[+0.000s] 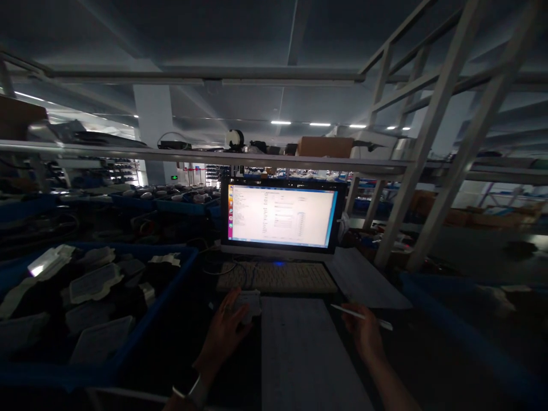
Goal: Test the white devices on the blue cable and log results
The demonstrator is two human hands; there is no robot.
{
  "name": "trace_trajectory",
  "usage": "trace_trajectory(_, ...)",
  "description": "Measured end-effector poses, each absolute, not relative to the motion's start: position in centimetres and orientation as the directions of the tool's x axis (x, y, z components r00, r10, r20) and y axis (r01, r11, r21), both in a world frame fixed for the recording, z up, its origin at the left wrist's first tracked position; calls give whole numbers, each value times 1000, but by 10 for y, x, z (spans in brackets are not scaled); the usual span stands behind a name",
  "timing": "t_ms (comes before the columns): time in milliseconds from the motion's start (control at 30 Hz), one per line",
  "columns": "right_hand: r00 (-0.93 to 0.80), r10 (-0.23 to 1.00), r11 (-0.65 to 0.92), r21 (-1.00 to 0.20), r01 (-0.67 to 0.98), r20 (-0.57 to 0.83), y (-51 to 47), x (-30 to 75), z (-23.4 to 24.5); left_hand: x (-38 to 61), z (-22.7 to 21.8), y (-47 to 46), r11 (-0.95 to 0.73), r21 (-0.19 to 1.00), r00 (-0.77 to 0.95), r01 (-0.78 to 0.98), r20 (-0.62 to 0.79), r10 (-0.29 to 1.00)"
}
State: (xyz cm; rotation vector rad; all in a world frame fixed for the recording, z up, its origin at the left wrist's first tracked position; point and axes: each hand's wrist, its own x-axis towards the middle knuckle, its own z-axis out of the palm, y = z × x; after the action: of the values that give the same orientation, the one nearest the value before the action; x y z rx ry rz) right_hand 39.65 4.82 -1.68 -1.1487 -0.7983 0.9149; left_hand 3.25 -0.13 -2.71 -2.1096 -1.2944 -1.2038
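The scene is dark. My left hand [225, 331] rests on a small pale object [248, 302], likely a mouse, just in front of a pale keyboard [276, 277]; its fingers curl over it. My right hand [363, 331] is closed round a thin white pen [362, 315] that points left and up. Between the two hands lies a grey sheet [299, 348] on the desk. A lit monitor [280, 216] showing a white window stands behind the keyboard.
A blue bin [175, 285] at the left holds several pale plastic-wrapped parts. More blue trays [184, 205] sit behind it. A grey metal frame [428, 160] rises at the right, with a shelf rail [214, 154] crossing above the monitor. A second grey sheet [363, 279] lies right of the keyboard.
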Motion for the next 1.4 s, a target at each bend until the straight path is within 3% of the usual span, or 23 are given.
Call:
trace_trajectory(367, 429, 903, 146, -963, -227, 36, 46, 392, -11, 34, -20, 0, -471, -5, 242, 882, 863, 443)
trace_trajectory(1133, 440, 896, 171, -962, -215, 60, 47, 391, -11, 35, -15, -6, -514, 42, 209, 857, 883, 420)
trace_trajectory(1400, 414, 908, 164, -966, -198, 69, 46, 391, -9, 35, -16, -6, -483, 81, 190, 872, 853, 485)
